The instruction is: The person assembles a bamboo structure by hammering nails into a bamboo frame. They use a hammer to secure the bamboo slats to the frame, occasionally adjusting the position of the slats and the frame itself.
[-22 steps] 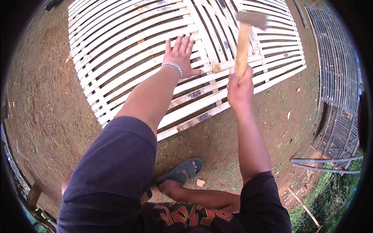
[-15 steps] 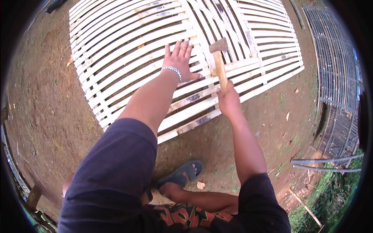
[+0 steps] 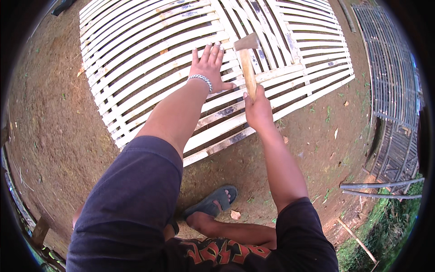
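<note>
Your left hand (image 3: 208, 70) lies flat with fingers spread, holding nothing, on the pale slatted panel (image 3: 281, 73) across the upper centre of the frame, while your right hand (image 3: 259, 109) is wrapped round the wooden handle of a hatchet-like tool (image 3: 247, 68). The slats are already laid out, so the panel looks well along; whether any remain unfastened, you cannot tell.
</note>
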The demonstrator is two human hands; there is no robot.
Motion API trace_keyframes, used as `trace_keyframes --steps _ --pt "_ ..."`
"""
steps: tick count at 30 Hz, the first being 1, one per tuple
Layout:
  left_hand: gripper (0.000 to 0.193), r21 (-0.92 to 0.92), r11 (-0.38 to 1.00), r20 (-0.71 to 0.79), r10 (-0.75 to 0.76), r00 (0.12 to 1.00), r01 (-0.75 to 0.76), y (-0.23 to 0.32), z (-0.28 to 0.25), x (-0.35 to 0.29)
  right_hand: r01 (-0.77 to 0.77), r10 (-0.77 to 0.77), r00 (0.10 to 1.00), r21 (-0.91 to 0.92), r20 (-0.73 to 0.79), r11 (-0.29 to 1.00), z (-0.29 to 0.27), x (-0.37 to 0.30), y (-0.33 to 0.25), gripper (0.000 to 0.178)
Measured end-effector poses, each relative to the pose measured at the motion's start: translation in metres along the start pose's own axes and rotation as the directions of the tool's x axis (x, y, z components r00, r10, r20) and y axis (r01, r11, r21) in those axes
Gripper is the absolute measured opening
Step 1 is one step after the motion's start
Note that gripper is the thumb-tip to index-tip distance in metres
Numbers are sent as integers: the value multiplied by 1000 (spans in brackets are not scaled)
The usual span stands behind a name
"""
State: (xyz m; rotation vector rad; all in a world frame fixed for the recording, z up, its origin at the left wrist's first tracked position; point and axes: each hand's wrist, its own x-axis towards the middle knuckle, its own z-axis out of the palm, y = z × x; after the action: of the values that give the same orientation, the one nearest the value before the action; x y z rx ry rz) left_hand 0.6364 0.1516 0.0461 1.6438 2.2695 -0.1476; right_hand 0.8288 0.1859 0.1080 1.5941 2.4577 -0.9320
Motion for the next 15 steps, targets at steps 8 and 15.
trace_keyframes --steps 8,15 --pt "129 2 1000 1 -4 1000 4 -2 2 0 -88 88 996 -4 -2 996 8 1 15 36" --pt "129 -13 1000 -26 -7 1000 7 -2 4 0 391 -197 847 326 -494 861 -29 38 -38 43"
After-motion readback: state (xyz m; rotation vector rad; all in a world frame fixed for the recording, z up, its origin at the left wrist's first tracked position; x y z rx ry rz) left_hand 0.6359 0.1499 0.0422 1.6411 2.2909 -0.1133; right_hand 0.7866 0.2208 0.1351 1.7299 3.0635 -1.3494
